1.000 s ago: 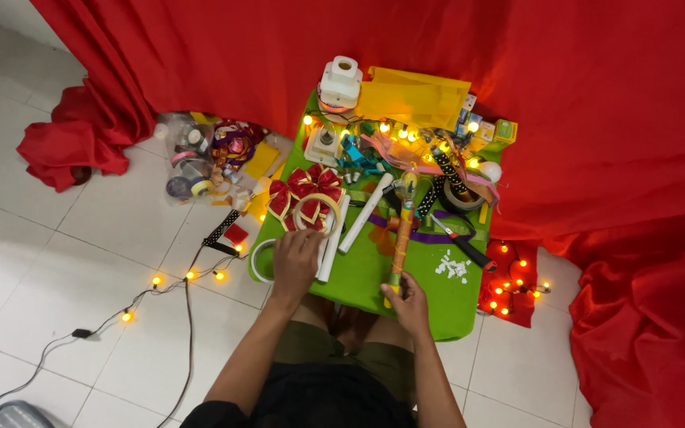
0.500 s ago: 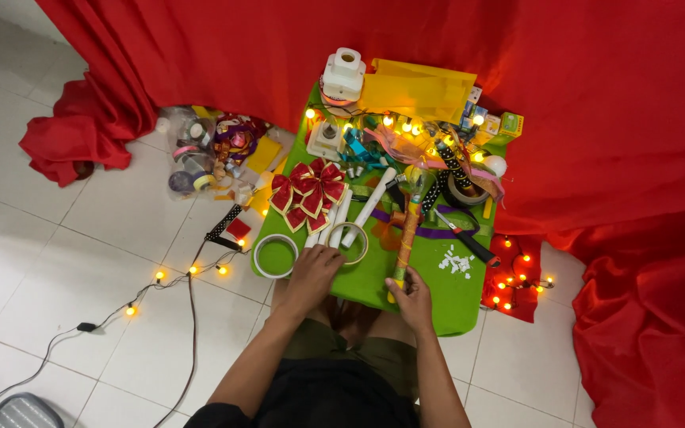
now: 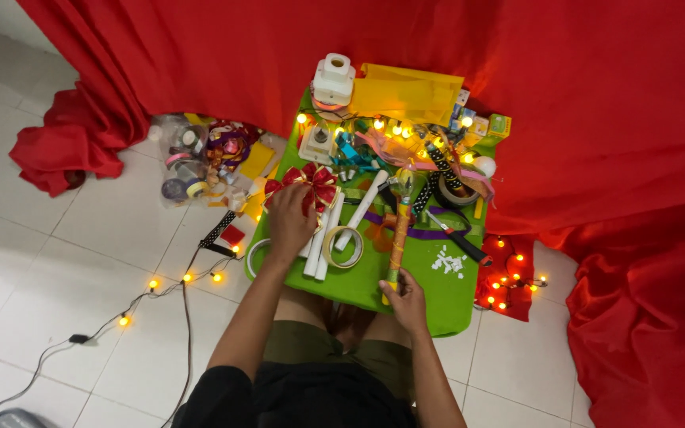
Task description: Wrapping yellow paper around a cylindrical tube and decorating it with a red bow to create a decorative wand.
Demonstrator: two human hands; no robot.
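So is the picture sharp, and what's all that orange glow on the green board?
Head view: mostly sharp and evenly lit, with the floor lines bowed toward the edges. The glow comes from small fairy lights, which flare into soft blobs. The left hand rests by a red bow; the right hand holds a patterned stick.

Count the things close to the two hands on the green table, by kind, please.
Red ribbon bow, under the left hand: 1
White tubes: 3
Tape roll: 1
Orange wrapped stick, held by the right hand: 1
Total: 6
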